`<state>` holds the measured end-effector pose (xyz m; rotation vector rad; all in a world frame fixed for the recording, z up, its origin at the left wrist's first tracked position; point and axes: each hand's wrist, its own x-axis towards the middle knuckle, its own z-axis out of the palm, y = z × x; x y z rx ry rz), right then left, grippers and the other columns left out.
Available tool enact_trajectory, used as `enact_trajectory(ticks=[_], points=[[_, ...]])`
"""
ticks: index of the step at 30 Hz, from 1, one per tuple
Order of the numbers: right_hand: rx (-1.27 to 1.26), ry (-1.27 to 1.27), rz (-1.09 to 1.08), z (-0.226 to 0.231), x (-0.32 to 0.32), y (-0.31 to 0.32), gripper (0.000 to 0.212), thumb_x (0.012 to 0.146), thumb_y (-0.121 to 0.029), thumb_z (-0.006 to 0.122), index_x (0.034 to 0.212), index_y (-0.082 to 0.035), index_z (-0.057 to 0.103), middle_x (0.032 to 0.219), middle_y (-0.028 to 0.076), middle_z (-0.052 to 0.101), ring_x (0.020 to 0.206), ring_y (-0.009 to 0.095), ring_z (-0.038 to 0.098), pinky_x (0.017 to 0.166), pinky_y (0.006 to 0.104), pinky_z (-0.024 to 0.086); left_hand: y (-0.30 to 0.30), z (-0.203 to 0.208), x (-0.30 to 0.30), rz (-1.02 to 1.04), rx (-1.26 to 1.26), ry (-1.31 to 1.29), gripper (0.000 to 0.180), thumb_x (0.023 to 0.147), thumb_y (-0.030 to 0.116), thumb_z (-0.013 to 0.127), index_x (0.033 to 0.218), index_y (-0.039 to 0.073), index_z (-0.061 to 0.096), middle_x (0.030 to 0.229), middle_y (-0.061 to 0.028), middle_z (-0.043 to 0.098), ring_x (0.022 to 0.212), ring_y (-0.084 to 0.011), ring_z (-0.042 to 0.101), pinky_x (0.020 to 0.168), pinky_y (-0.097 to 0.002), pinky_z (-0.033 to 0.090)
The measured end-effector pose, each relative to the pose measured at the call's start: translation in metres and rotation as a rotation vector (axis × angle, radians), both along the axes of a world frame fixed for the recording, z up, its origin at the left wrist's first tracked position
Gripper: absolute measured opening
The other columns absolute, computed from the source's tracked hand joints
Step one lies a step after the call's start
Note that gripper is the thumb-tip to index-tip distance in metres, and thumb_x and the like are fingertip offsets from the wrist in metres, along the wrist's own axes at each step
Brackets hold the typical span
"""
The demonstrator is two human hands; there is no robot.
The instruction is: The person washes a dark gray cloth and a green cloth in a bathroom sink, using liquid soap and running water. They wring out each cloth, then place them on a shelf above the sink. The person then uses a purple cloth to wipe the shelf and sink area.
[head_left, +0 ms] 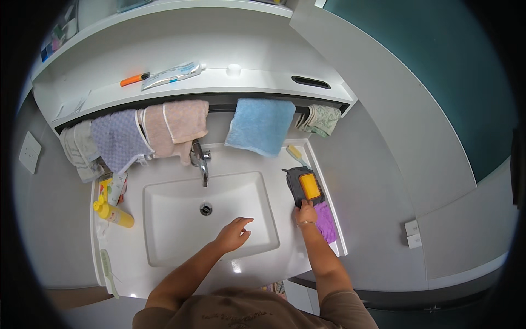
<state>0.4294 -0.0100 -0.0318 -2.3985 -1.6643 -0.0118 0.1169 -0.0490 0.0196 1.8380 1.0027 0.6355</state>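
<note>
My left hand [234, 234] hovers over the right part of the white washbasin [175, 236], empty, its fingers apart. At the counter's right side my right hand [306, 213] has its fingers closed on the near edge of a dark grey cloth [296, 186]. A yellow-orange block [310, 186], like a soap bar or sponge, lies on that cloth. Just beside my right hand is a crumpled purple cloth [326, 223]. Behind the grey cloth lies a brush with yellow bristles [296, 154].
A chrome faucet [204, 167] stands behind the basin. Towels, including a blue towel [260, 126], hang from a rail below the shelf [263, 82]. On the left are a yellow pump bottle [115, 213] and a pale green comb or brush [108, 271]. A wall borders the counter's right edge.
</note>
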Motion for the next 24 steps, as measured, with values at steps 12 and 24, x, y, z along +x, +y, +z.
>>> enact_trajectory(ticks=[12,24], points=[[0.127,0.015,0.091,-0.031,0.014,0.014,0.013,0.073,-0.011,0.056,0.082,-0.005,0.064,0.092,0.016,0.060,0.079,0.033,0.061,0.068,0.0418,0.050,-0.008,-0.033,0.010,0.089,-0.193,-0.077,0.037,0.083,0.016,0.058,0.118,0.004,0.053,0.110,-0.0156,0.059,0.081,-0.0223,0.061,0.076,-0.0338,0.048],[0.342,-0.102,-0.101,-0.011,0.040,-0.069,0.027,0.072,-0.012,0.060,0.099,-0.007,0.063,0.101,0.018,0.059,0.092,0.037,0.055,0.080,0.0425,0.045,-0.012,-0.036,0.022,0.096,-0.323,-0.067,0.035,0.083,0.012,0.060,0.117,0.005,0.055,0.105,-0.0095,0.061,0.078,-0.0145,0.059,0.072,-0.0273,0.049]])
